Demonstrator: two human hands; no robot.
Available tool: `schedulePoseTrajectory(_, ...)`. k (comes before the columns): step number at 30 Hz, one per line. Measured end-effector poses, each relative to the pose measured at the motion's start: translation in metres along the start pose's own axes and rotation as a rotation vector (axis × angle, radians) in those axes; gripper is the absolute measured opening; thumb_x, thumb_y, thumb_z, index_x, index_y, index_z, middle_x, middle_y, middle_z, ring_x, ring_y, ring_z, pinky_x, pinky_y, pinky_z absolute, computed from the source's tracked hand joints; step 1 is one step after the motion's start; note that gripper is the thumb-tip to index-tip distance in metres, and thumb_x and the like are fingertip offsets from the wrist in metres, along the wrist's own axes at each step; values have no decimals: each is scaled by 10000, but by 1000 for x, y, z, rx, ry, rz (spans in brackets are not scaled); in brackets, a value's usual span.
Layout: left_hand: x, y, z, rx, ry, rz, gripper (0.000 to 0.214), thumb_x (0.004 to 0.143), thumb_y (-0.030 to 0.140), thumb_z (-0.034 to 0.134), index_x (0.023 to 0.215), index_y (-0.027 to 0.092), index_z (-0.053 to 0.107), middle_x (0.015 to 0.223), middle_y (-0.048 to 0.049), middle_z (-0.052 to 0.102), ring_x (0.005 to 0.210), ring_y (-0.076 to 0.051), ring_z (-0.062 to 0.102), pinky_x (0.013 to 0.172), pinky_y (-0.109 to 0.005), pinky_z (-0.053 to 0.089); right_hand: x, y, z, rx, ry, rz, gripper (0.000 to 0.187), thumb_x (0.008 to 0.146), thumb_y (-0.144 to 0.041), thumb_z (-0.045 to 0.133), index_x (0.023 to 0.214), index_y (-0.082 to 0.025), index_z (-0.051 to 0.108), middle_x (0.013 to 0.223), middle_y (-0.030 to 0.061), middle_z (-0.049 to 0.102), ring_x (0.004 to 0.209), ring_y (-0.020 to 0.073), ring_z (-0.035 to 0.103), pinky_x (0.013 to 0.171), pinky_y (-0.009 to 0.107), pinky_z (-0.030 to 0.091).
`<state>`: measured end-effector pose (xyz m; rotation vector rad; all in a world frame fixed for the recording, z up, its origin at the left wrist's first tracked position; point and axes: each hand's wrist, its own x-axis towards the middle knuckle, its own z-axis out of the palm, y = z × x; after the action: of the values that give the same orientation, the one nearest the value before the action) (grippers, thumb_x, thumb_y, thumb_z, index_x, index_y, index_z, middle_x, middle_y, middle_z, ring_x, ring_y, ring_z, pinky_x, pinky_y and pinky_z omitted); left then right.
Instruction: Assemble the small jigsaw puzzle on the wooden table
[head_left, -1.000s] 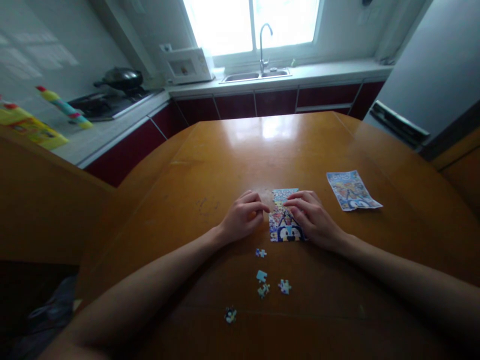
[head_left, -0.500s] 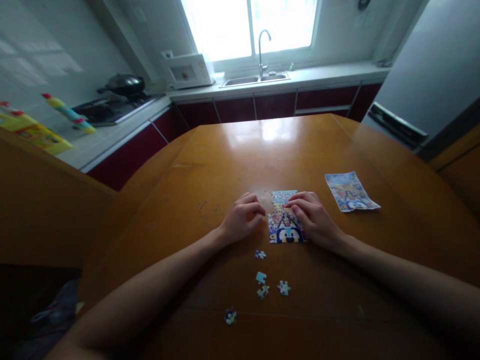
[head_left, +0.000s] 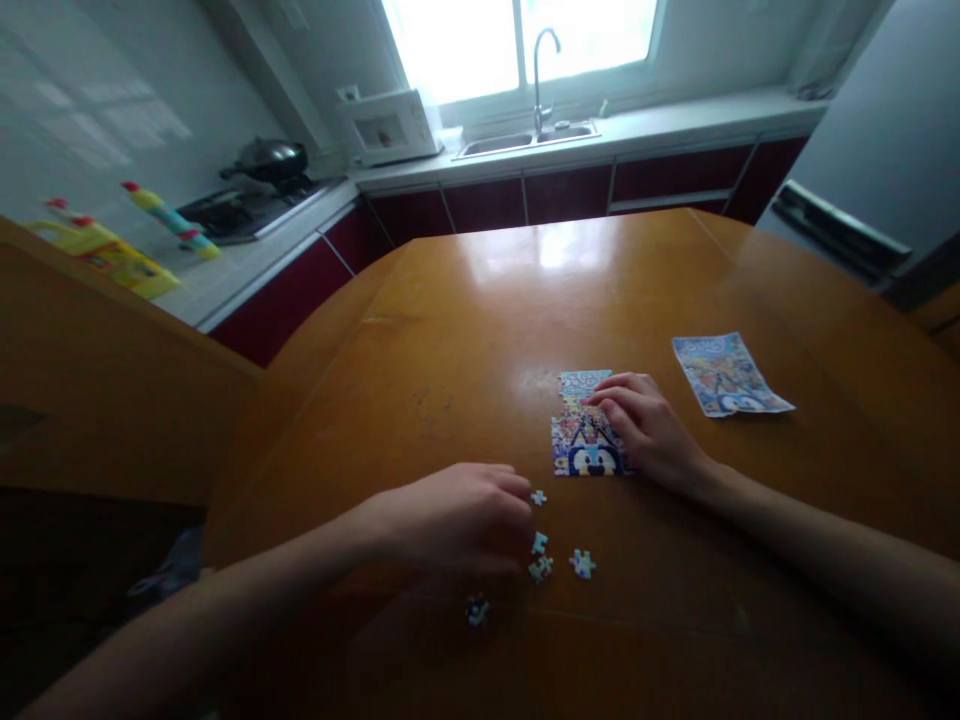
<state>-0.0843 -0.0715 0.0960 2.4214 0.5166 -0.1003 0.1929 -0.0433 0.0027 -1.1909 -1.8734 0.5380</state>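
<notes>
A small colourful jigsaw puzzle (head_left: 583, 440), mostly assembled, lies on the brown wooden table (head_left: 480, 330). My right hand (head_left: 645, 430) rests on its right side, fingers flat and pressed down on the pieces. My left hand (head_left: 457, 520) lies nearer to me, fingers curled, its fingertips at several loose puzzle pieces (head_left: 540, 545). One loose piece (head_left: 538, 497) sits just past the fingertips, another piece (head_left: 581, 564) lies to the right, and a dark piece (head_left: 475, 609) sits closer to me. Whether the left fingers grip a piece is hidden.
A printed picture sheet (head_left: 729, 375) lies on the table to the right of the puzzle. Behind the table runs a kitchen counter with a sink and tap (head_left: 540, 120), a microwave (head_left: 390, 128), a stove with a pot (head_left: 266, 160), and bottles (head_left: 112, 255) at left.
My left hand has drawn back from the puzzle's left edge towards me and now sits at the loose pieces. The right hand has stayed on the puzzle. The camera shifted slightly.
</notes>
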Motion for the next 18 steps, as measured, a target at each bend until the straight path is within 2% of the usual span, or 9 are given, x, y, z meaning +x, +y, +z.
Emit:
schedulePoseTrajectory(4,-23,-4,14,-11,-118,-16,196,739,288,859,812,222,690,853,3,669,846,-167,610,731,-267,439,0,1,1,-15,-8,0,262,994,-302,486,984,-215,733,1085,99,669,1107,275,549,979,489,428)
schedulePoseTrajectory(8,-31,-7,26,8,-55,-30,243,710,317,883,822,229,686,865,7,670,844,-168,593,750,-281,429,0,0,1,-24,5,1,258,992,-295,487,975,-212,730,1077,99,671,1102,275,552,977,488,426)
schedulePoseTrajectory(11,-30,-6,26,26,-15,8,196,742,293,863,836,233,702,868,-3,669,851,-175,582,747,-285,426,0,-1,1,-24,12,6,258,989,-289,490,967,-209,733,1071,101,670,1097,273,553,976,484,429)
schedulePoseTrajectory(14,-25,-13,19,34,16,51,102,830,266,794,912,251,735,893,-23,677,874,-180,578,771,-290,432,0,-1,0,-19,2,4,253,986,-292,498,972,-211,738,1079,102,665,1099,269,553,976,476,434)
schedulePoseTrajectory(16,-20,-25,13,25,63,56,67,914,256,704,963,262,749,929,-40,678,898,-178,575,789,-285,442,0,-2,0,-12,-4,3,248,984,-295,503,975,-214,737,1082,103,662,1103,269,554,978,476,438)
schedulePoseTrajectory(18,-13,-43,10,2,137,39,131,964,250,632,997,270,757,968,-52,670,917,-173,577,813,-285,455,1,-2,-1,-5,-7,5,243,982,-294,504,981,-216,735,1081,104,661,1105,270,554,979,482,439)
